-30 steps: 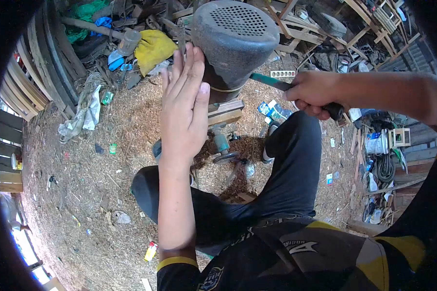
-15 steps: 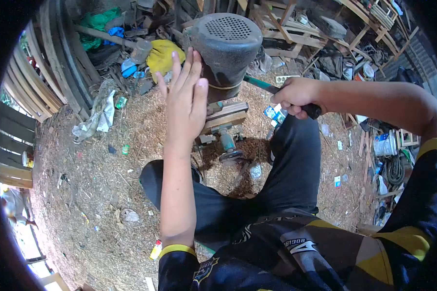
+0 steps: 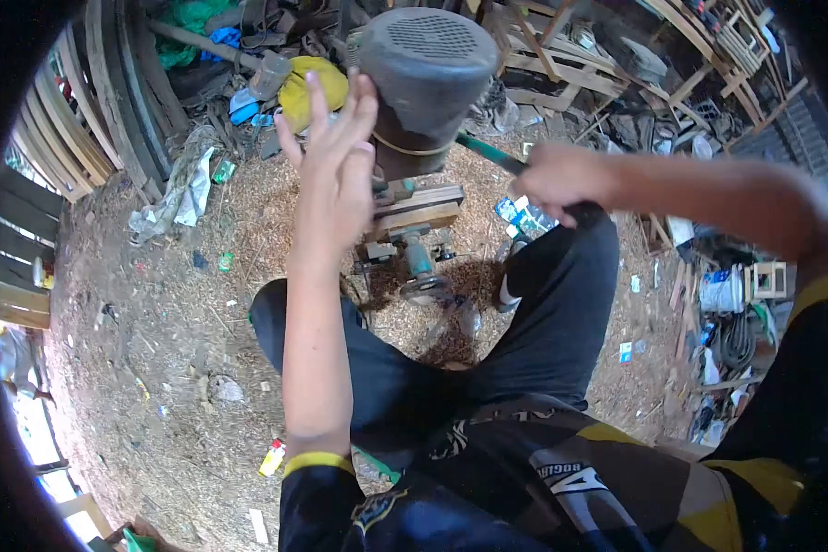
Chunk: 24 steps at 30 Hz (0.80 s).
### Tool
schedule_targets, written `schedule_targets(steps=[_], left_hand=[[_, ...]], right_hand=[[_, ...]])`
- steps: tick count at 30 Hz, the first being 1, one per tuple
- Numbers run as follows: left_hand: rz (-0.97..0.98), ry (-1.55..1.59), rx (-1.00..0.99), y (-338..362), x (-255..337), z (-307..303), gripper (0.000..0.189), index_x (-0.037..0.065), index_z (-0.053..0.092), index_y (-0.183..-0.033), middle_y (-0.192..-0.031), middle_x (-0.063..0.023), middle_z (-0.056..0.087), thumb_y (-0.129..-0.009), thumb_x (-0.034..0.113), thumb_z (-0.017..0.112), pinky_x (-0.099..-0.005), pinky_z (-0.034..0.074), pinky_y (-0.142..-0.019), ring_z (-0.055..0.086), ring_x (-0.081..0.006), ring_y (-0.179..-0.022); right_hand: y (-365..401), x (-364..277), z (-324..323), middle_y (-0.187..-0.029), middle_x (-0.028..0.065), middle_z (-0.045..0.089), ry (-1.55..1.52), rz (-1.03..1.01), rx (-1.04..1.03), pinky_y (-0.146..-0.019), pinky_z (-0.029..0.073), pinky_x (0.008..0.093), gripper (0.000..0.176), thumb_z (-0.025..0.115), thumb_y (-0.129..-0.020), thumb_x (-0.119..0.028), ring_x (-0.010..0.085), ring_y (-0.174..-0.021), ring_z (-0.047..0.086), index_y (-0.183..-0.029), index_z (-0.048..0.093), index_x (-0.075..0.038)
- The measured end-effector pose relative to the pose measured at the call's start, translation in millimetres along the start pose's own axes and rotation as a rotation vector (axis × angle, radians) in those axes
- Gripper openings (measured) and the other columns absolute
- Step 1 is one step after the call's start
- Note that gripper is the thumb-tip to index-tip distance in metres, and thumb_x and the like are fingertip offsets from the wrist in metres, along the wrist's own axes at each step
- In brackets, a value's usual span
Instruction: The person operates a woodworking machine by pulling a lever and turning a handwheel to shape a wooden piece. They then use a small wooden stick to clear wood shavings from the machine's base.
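Observation:
An upright machine stands in front of me, with a dark, vented motor housing (image 3: 430, 97) at its top. My left hand (image 3: 333, 189) is raised along the housing's left side, its fingers spread, the fingertips at the housing's edge. Contact there is hard to judge. My right hand (image 3: 561, 179), slightly blurred, is wrapped round the black grip of a green lever (image 3: 490, 152) on the machine's right. Below the housing, wooden pieces (image 3: 419, 213) lie in the machine, above a green part with a round handwheel (image 3: 423, 286). The tool end is hidden by the housing.
Wood shavings and litter cover the ground (image 3: 193, 322). Curved boards (image 3: 124, 101) lean at the left, near a yellow cloth (image 3: 311, 92). Wooden frames (image 3: 561, 78) and scrap pile up behind the machine. A white bucket (image 3: 720, 291) stands at the right. My legs straddle the machine's base.
The view has shifted slightly. My left hand has drawn a little down and left, its fingers more bent. My right hand keeps its hold on the lever, now blurred by motion.

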<state>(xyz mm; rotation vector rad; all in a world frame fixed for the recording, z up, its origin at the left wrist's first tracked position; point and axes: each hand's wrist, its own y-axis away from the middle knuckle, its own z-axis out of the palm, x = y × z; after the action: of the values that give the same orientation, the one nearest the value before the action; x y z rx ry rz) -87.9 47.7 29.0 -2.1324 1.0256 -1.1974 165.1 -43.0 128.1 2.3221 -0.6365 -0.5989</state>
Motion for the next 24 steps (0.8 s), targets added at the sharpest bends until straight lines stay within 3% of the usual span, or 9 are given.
schedule_targets(steps=[1, 5, 8, 10, 12, 14, 16, 18, 24], left_hand=[[0.009, -0.016, -0.031, -1, -3, -1, 0.057, 0.012, 0.047, -0.158, -0.163, -0.0114, 0.046, -0.104, 0.024, 0.033, -0.0589, -0.016, -0.123, 0.013, -0.0358, -0.162], [-0.031, 0.007, -0.095, 2, -10, 1, 0.060, 0.011, 0.039, -0.163, -0.170, -0.0132, 0.034, -0.107, 0.032, 0.029, -0.0567, -0.011, -0.125, 0.011, -0.0359, -0.162], [-0.063, 0.052, -0.042, 7, 2, 3, 0.063, 0.008, 0.036, -0.163, -0.170, -0.0153, 0.032, -0.108, 0.037, 0.029, -0.0558, -0.005, -0.126, 0.012, -0.0356, -0.162], [-0.041, 0.021, -0.039, 10, 12, 5, 0.066, 0.006, 0.030, -0.165, -0.172, -0.0160, 0.027, -0.108, 0.039, 0.031, -0.0567, 0.002, -0.127, 0.015, -0.0347, -0.162], [0.012, -0.026, -0.007, 8, 16, 10, 0.066, 0.006, 0.028, -0.166, -0.173, -0.0154, 0.025, -0.108, 0.038, 0.032, -0.0569, 0.006, -0.127, 0.017, -0.0345, -0.161], [0.056, -0.085, -0.013, 9, 14, 15, 0.065, 0.006, 0.029, -0.165, -0.173, -0.0170, 0.024, -0.107, 0.034, 0.037, -0.0566, 0.009, -0.127, 0.020, -0.0358, -0.161], [0.075, -0.128, 0.002, 9, 15, 22, 0.065, 0.006, 0.029, -0.165, -0.173, -0.0185, 0.024, -0.107, 0.033, 0.038, -0.0562, 0.010, -0.127, 0.021, -0.0370, -0.160], [0.106, -0.070, 0.079, 8, 13, 32, 0.066, 0.004, 0.030, -0.164, -0.171, -0.0245, 0.021, -0.106, 0.031, 0.044, -0.0573, 0.014, -0.126, 0.021, -0.0411, -0.159], [0.177, -0.082, 0.262, -9, 18, 50, 0.068, 0.003, 0.035, -0.162, -0.170, -0.0285, 0.020, -0.105, 0.034, 0.056, -0.0532, 0.022, -0.126, 0.026, -0.0469, -0.156]], right_hand=[[4, 4, -6, -0.058, 0.0103, 0.058, -0.249, -0.118, -0.126, -0.042, 0.047, 0.0368, 0.036, 0.063, -0.093, -0.024, 0.0188, -0.044, 0.057, -0.070, 0.060, 0.003], [5, -6, 1, -0.066, 0.0125, 0.063, -0.104, -0.019, 0.048, -0.048, 0.052, 0.0398, 0.035, 0.066, -0.091, -0.027, 0.0227, -0.054, 0.064, -0.078, 0.063, 0.005], [-2, -10, -2, -0.077, 0.0160, 0.068, 0.272, -0.314, 0.172, -0.071, 0.058, 0.0460, 0.042, 0.067, -0.093, -0.035, 0.0289, -0.076, 0.071, -0.088, 0.066, 0.006], [-17, 2, 13, -0.084, 0.0183, 0.070, 0.026, -0.668, 0.588, -0.085, 0.055, 0.0485, 0.047, 0.066, -0.096, -0.041, 0.0314, -0.089, 0.071, -0.094, 0.067, 0.006], [-23, 12, 16, -0.087, 0.0197, 0.071, -0.390, -0.909, 0.549, -0.092, 0.053, 0.0486, 0.051, 0.060, -0.100, -0.045, 0.0324, -0.094, 0.071, -0.094, 0.068, 0.005], [-1, 14, 12, -0.087, 0.0204, 0.071, -0.935, -0.966, 0.021, -0.093, 0.052, 0.0463, 0.056, 0.052, -0.106, -0.048, 0.0318, -0.092, 0.071, -0.089, 0.068, 0.003], [-23, 43, 23, -0.070, 0.0135, 0.069, -1.000, -1.353, -0.168, -0.075, 0.053, 0.0360, 0.068, 0.042, -0.109, -0.049, 0.0257, -0.070, 0.067, -0.061, 0.060, -0.004], [-33, 53, 39, -0.065, 0.0115, 0.066, -0.699, -1.763, 0.277, -0.063, 0.048, 0.0373, 0.070, 0.042, -0.108, -0.049, 0.0233, -0.058, 0.061, -0.058, 0.058, -0.003], [-25, 43, 62, -0.058, 0.0097, 0.051, -0.891, -1.622, 0.701, -0.058, 0.041, 0.0386, 0.050, 0.059, -0.096, -0.035, 0.0262, -0.052, 0.052, -0.059, 0.047, -0.004]])
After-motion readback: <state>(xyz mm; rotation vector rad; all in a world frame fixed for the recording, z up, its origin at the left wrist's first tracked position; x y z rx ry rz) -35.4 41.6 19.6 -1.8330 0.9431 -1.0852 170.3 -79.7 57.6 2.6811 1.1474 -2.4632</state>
